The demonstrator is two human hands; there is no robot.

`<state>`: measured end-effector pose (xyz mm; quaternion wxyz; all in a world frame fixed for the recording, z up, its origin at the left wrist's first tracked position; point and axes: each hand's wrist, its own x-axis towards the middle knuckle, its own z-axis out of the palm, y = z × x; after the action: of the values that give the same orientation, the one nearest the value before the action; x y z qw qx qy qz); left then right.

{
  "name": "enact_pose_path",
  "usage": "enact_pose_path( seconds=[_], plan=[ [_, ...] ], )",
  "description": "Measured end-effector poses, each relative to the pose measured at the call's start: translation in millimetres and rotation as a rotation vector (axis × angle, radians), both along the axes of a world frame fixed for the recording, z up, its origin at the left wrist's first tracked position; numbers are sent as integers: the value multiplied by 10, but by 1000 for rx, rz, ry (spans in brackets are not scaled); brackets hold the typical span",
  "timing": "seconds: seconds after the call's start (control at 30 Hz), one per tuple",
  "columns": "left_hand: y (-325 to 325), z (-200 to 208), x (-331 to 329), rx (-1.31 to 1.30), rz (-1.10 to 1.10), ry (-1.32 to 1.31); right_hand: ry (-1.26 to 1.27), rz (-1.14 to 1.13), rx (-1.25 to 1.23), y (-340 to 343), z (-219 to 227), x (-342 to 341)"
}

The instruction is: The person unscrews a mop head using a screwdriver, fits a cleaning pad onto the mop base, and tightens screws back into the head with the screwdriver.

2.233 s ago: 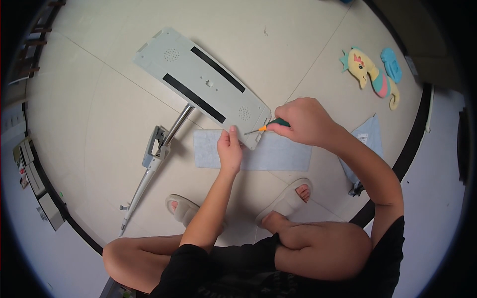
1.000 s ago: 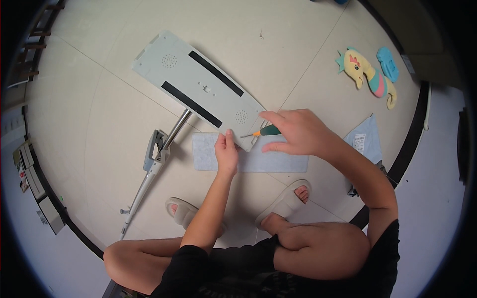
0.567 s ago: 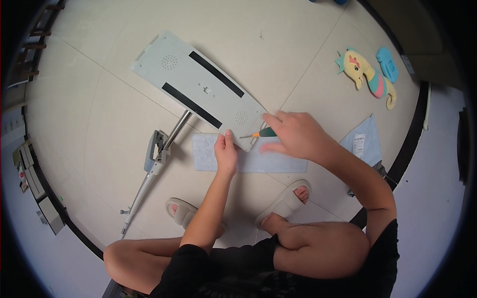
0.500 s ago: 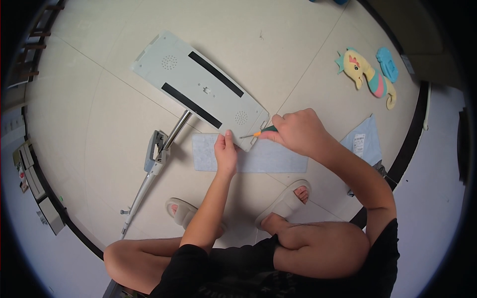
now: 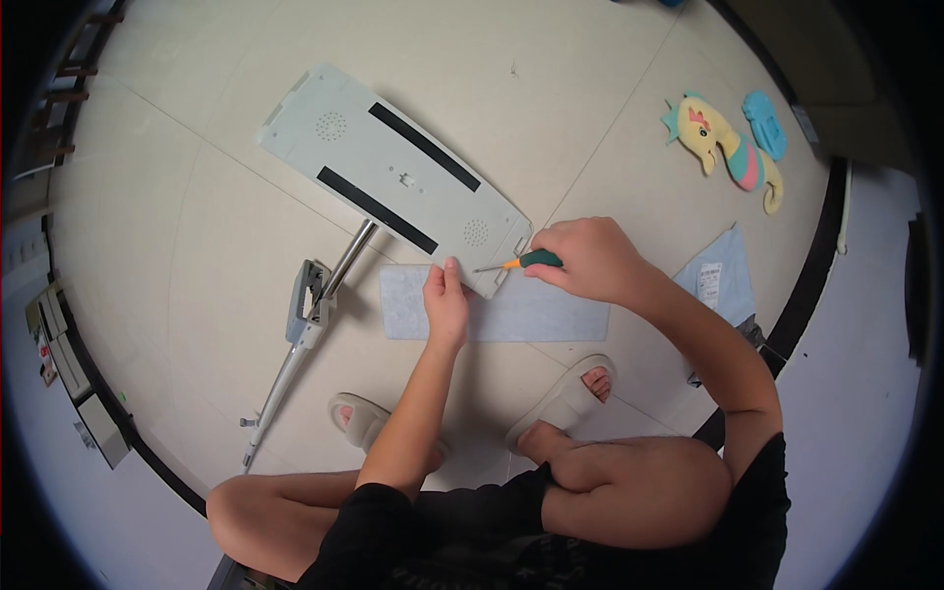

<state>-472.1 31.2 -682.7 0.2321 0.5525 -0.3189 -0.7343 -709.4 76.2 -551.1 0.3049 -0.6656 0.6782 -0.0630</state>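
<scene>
A long pale grey flat mop head (image 5: 369, 138), with two black strips and round clusters of holes, lies slanted before me with its underside up. My left hand (image 5: 447, 307) is closed on its near edge, the thumb on top by the lower corner. My right hand (image 5: 595, 258) grips a screwdriver (image 5: 539, 259) with a green and orange handle. The screwdriver's shaft points left and its tip meets the panel close to my left thumb. A light blue cloth pad (image 5: 551, 313) is spread on the floor below that corner.
From the mop head a metal pole (image 5: 285, 379) with a grey joint runs toward my left knee. My sandalled feet (image 5: 560, 403) rest close by. Off to the right are a seahorse plush toy (image 5: 733, 152), a blue plastic item (image 5: 765, 126) and a bluish bag with a label (image 5: 723, 275).
My right fingers have loosened and slid back along the screwdriver, so more of its green handle shows. The mop head and my left hand stay almost in place.
</scene>
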Motion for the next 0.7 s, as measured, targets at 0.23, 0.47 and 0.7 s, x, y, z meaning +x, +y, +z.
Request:
enact_pose_path(
  seconds=[0.23, 0.47, 0.7],
  plan=[
    [-13, -7, 30, 5, -29, -1, -336, -205, 4, 13, 25, -257],
    [19, -26, 6, 1, -7, -1, -686, -588, 242, 201, -225, -788],
    [50, 109, -133, -975, 228, -808, -920, -778, 264, 413, -455, -1061]
  ],
)
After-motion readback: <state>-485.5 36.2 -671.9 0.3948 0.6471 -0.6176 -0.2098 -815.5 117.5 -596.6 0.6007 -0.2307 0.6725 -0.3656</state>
